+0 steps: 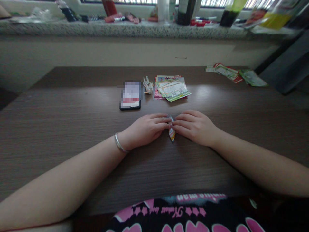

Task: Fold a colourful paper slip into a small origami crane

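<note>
A small folded paper piece [172, 133], narrow and diamond-shaped with printed colours, lies on the brown table between my hands. My left hand [152, 127], with a silver bangle at the wrist, has its fingertips pressed on the paper's left edge. From the other side my right hand [195, 127] pinches the right edge, fingers together. The fingers hide the middle of the paper, while its lower point shows toward me. Beyond my hands are a phone [130, 95], a folded paper figure [147, 85] and a pile of printed paper sheets [172, 87].
More printed slips [228, 72] lie at the table's far right corner. Behind the table [79, 96] runs a granite windowsill [135, 30] crowded with bottles and small items. A dark grey object [287, 61] stands at the right.
</note>
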Demonstrator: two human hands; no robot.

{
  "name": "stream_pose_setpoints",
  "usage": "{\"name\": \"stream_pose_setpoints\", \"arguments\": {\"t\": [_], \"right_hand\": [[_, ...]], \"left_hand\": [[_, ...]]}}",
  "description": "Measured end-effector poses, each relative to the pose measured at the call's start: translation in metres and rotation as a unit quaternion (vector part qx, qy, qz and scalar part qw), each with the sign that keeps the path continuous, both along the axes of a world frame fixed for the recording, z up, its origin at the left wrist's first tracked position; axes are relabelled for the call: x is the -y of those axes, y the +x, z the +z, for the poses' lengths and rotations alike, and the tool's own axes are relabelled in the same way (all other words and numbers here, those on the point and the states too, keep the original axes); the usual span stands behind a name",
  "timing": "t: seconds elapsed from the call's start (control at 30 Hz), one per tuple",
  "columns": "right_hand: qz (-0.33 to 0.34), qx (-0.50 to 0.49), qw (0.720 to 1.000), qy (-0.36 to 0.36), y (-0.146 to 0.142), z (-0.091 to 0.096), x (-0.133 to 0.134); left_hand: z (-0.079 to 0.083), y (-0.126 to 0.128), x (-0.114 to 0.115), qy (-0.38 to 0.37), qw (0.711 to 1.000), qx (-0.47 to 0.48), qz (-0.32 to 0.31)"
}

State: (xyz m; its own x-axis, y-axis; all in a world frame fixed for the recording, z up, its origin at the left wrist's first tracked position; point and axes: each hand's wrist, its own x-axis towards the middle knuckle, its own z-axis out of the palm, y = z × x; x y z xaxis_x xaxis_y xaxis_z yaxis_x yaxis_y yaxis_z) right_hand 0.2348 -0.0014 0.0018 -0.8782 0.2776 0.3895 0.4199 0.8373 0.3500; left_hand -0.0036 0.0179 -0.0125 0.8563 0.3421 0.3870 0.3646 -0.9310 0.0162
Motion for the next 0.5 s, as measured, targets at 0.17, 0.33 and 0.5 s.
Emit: {"name": "stream_pose_setpoints", "arguments": {"t": [0.17, 0.33, 0.5], "right_hand": [[0.005, 0.029, 0.999, 0.017, -0.0019, 0.0019, 0.0019], [0.011, 0.03, 0.999, -0.008, -0.0028, 0.0006, 0.0013], [-0.03, 0.003, 0.997, -0.076, -0.0018, -0.0037, -0.0022]], "left_hand": [[0.0031, 0.0007, 0.0014, -0.008, 1.0, -0.019, 0.007], [0.0051, 0.0034, 0.0047, -0.023, 0.999, -0.032, 0.02], [0.0052, 0.0042, 0.005, -0.052, 0.998, -0.032, 0.032]]}}
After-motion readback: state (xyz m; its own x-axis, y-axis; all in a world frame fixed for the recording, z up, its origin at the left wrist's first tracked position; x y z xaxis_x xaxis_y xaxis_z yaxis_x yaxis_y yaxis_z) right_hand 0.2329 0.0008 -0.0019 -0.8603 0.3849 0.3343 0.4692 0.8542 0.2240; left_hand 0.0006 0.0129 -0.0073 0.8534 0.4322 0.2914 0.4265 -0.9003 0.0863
